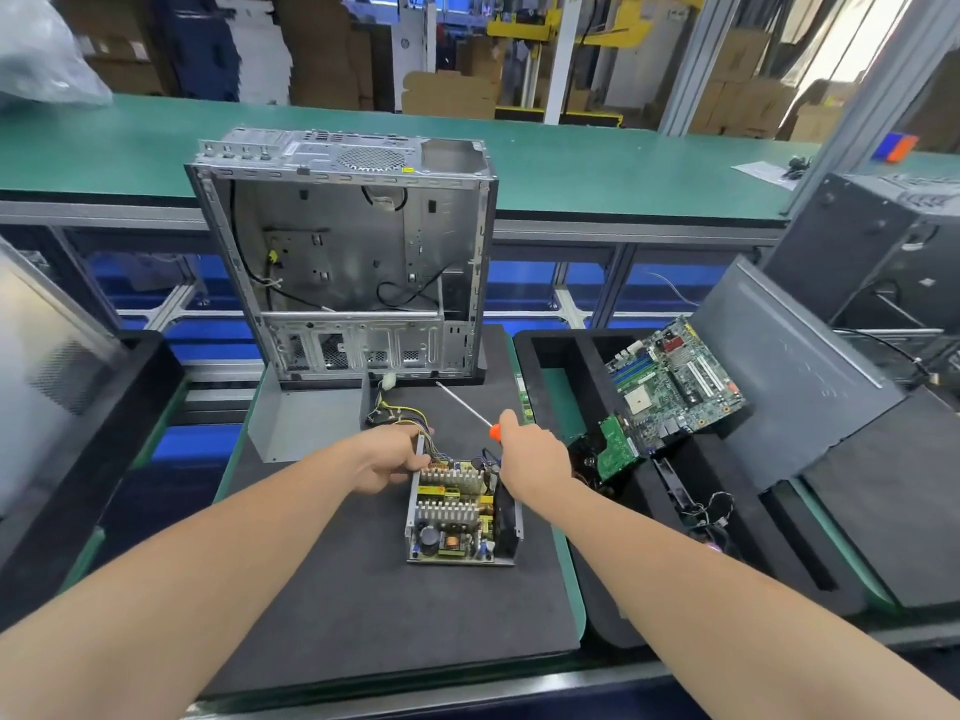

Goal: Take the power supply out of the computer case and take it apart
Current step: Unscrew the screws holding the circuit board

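Observation:
The opened power supply (457, 517) lies on the dark foam mat (363, 615), its circuit board, heatsinks and black fan exposed. A bundle of coloured wires (402, 415) runs from its far end. My left hand (389, 457) grips the supply's far left wall. My right hand (530, 457) holds a screwdriver (467, 405) with an orange handle, its shaft pointing up and away to the left, above the supply's far right corner. The empty computer case (348, 252) stands upright behind the mat. A grey metal cover (306, 420) lies left of the wires.
A black foam tray (571, 356) on the right holds a motherboard (675, 381), a small green card (615, 449) and loose cables. Grey case panels (779, 371) lean at the right. Another black tray with a panel sits at the left edge (78, 407). A green bench runs behind.

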Demonstrator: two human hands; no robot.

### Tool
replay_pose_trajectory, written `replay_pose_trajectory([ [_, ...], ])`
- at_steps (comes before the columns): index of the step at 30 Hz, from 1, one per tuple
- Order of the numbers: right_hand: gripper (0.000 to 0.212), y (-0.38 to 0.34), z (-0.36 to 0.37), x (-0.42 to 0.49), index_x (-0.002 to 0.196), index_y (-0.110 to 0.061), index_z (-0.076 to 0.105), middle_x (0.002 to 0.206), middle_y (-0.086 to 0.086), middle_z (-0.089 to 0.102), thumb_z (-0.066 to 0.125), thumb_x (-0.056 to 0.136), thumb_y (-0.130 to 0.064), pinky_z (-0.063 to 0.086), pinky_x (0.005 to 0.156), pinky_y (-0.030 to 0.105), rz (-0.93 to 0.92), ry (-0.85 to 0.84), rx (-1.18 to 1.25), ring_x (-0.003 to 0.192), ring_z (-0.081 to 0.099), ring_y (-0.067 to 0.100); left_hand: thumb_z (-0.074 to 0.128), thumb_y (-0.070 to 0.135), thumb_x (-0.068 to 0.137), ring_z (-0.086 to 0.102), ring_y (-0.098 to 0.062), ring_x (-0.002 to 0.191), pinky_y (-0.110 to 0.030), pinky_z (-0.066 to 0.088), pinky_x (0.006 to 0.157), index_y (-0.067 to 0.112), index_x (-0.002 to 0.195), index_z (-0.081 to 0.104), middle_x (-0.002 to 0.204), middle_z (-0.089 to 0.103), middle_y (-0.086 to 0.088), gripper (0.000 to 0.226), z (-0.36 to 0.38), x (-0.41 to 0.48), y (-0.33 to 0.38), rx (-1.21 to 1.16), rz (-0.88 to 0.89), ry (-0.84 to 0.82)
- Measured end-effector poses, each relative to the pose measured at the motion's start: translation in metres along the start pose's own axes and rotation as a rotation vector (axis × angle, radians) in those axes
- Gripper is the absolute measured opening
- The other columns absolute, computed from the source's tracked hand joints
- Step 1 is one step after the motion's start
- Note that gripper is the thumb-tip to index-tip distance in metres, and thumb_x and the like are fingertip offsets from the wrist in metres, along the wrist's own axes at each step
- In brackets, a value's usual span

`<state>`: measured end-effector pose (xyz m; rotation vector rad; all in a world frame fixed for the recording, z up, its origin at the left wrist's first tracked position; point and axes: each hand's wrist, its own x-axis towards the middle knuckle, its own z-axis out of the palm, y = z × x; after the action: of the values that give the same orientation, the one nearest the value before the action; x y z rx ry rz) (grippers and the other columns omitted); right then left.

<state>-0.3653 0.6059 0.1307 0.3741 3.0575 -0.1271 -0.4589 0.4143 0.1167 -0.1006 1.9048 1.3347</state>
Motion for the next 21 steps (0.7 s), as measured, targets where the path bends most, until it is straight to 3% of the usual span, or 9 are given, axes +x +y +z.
replay_pose_trajectory([
  [2, 0.036, 0.001, 0.001, 0.001, 0.102, -0.018, 0.027, 0.077, 0.003, 0.05, 0.06, 0.095, -0.007, 0.037, 0.054, 0.033, -0.002, -0.003, 0.012, 0.066, 0.054, 0.026, 0.051, -0.012, 0.101, 0.058, -0.015, 0.105, -0.034, 0.046, 0.113, 0.023, 0.134, 0.061, 0.117, 0.061, -0.002, 0.049, -0.003, -0.002, 0.0, 0.025, 0.012, -0.008],
  [6, 0.037, 0.0, 0.003, 0.001, 0.105, -0.019, 0.029, 0.084, 0.004, 0.051, 0.063, 0.095, -0.009, 0.039, 0.055, 0.034, 0.008, -0.015, 0.052, 0.07, 0.054, 0.025, 0.051, -0.017, 0.098, 0.058, -0.014, 0.103, -0.03, 0.051, 0.107, 0.016, 0.128, 0.064, 0.114, 0.059, -0.005, 0.047, 0.001, -0.005, 0.005, 0.062, 0.044, 0.05],
  [9, 0.034, 0.001, 0.004, 0.003, 0.106, -0.019, 0.031, 0.087, 0.004, 0.049, 0.062, 0.096, -0.01, 0.04, 0.059, 0.036, 0.016, -0.026, 0.072, 0.073, 0.051, 0.025, 0.051, -0.015, 0.098, 0.057, -0.011, 0.075, -0.019, 0.052, 0.073, 0.011, 0.113, 0.062, 0.103, 0.056, -0.009, 0.032, 0.004, -0.008, 0.005, 0.119, 0.043, 0.09],
  [11, 0.033, 0.002, 0.002, 0.004, 0.103, -0.019, 0.03, 0.088, 0.005, 0.051, 0.061, 0.097, -0.011, 0.041, 0.06, 0.036, 0.012, -0.043, 0.058, 0.073, 0.051, 0.026, 0.054, -0.012, 0.099, 0.058, -0.013, 0.077, -0.016, 0.05, 0.058, 0.008, 0.114, 0.059, 0.106, 0.056, -0.011, 0.026, 0.006, -0.013, 0.003, 0.131, 0.045, 0.107],
  [15, 0.029, -0.001, -0.014, 0.011, 0.104, -0.017, 0.034, 0.097, 0.006, 0.061, 0.062, 0.096, -0.019, 0.045, 0.067, 0.039, -0.009, -0.047, -0.027, 0.08, 0.057, 0.03, 0.063, -0.007, 0.096, 0.068, -0.021, 0.103, -0.028, 0.058, 0.08, 0.003, 0.139, 0.054, 0.125, 0.065, -0.012, 0.044, 0.005, -0.015, -0.006, 0.069, 0.077, 0.142],
  [17, 0.026, -0.007, -0.024, 0.013, 0.105, -0.017, 0.034, 0.099, 0.007, 0.063, 0.056, 0.101, -0.028, 0.045, 0.065, 0.039, -0.051, -0.004, -0.011, 0.078, 0.058, 0.031, 0.068, -0.004, 0.093, 0.069, -0.024, 0.104, -0.035, 0.06, 0.088, 0.005, 0.135, 0.053, 0.126, 0.066, -0.015, 0.046, 0.003, -0.02, -0.009, 0.054, 0.141, 0.201],
  [21, 0.03, -0.029, -0.037, 0.009, 0.111, -0.017, 0.035, 0.095, 0.006, 0.06, 0.049, 0.101, -0.042, 0.049, 0.065, 0.039, -0.158, -0.106, 0.18, 0.081, 0.063, 0.03, 0.066, 0.0, 0.094, 0.065, -0.021, 0.094, -0.031, 0.054, 0.083, 0.018, 0.134, 0.05, 0.128, 0.059, -0.008, 0.047, -0.001, -0.037, -0.009, 0.276, 0.437, 0.394],
])
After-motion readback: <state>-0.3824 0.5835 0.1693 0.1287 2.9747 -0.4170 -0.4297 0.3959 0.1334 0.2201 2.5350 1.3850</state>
